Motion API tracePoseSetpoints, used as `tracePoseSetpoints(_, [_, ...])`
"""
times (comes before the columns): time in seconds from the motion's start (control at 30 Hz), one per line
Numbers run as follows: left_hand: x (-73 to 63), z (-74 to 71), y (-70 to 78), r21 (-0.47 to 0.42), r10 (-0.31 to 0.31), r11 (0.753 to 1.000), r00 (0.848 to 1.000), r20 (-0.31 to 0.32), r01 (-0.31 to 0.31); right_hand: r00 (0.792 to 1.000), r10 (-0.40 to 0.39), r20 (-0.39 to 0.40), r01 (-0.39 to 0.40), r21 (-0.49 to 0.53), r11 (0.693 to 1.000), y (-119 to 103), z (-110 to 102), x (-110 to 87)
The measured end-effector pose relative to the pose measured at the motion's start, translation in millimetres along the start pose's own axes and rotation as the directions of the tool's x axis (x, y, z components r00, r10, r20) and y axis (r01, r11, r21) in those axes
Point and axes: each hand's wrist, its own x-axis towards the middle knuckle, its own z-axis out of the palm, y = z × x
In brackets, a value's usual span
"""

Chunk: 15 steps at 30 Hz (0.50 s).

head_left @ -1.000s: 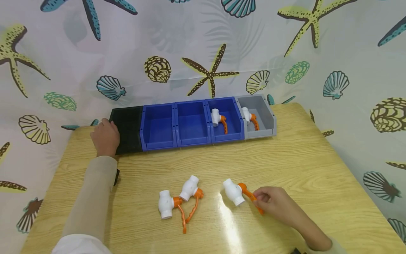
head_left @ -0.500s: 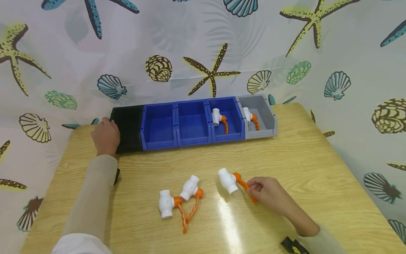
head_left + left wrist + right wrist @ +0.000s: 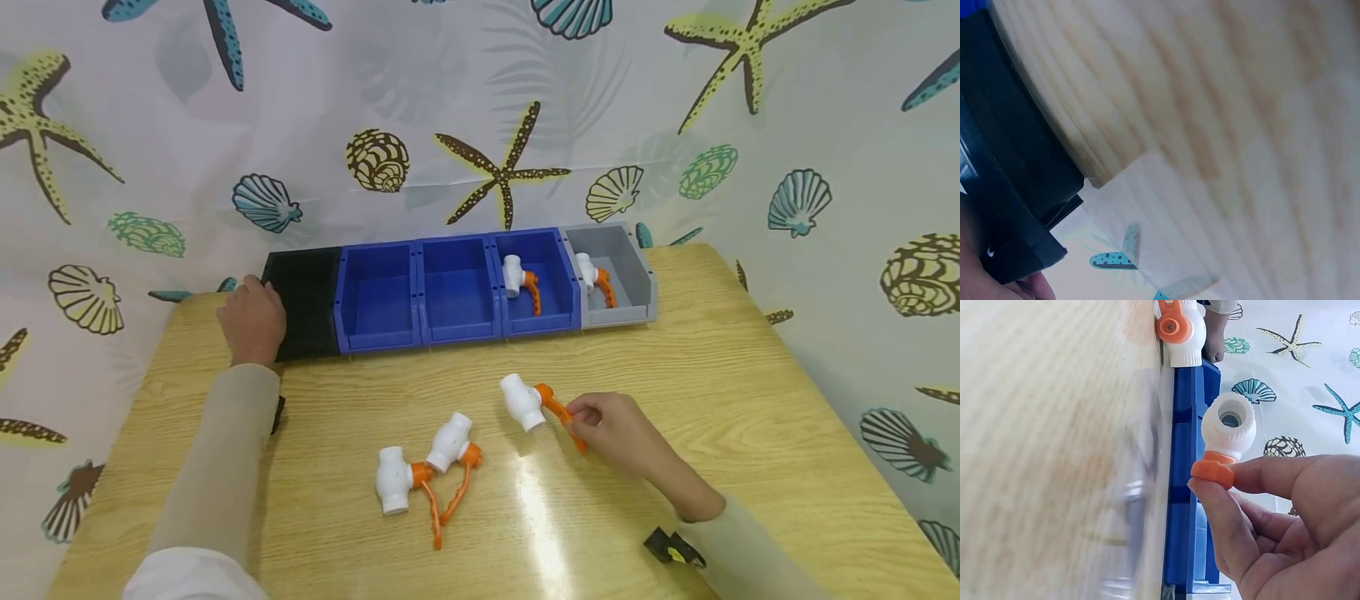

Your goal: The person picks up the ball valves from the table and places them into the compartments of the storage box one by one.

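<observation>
My right hand [image 3: 618,429] pinches the orange handle of a white ball valve [image 3: 522,403] between thumb and fingertips. In the right wrist view this ball valve [image 3: 1229,425] shows its round open end, held off the table. At the left end of the bin row, my left hand [image 3: 253,322] grips the side wall of the black bin [image 3: 306,304]. Its fingertips are partly hidden behind that wall [image 3: 1016,156] in the left wrist view. Nearer me on the table lie two more ball valves, one on the left [image 3: 393,479] and one on the right [image 3: 450,443], their handles crossing.
Beside the black bin stand a left blue bin [image 3: 381,340], a middle blue bin [image 3: 461,332] and a right blue bin [image 3: 543,323]. The right blue bin and the grey bin [image 3: 621,315] each contain a ball valve. A shell-patterned cloth [image 3: 315,83] hangs behind the wooden table [image 3: 720,350].
My right hand has carried the ball valve leftward and away from me, toward the bins. The left hand keeps its place on the black bin, and the two lying valves have not moved.
</observation>
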Motion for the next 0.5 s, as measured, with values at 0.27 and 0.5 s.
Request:
tracePoseSetpoints(0.27, [-0.4,-2.9,4.0,0.001,0.009,1.000,1.000,-0.024,-0.009,1.000,-0.009,-0.011,0.009,-0.015,1.000,-8.4,1.7,20.3])
tracePoseSetpoints(0.5, [-0.8,-2.3,0.7,0.005,0.013,1.000,1.000,-0.023,-0.012,0.999,-0.025,-0.023,0.025,-0.011,1.000,-17.0,4.9,37.0])
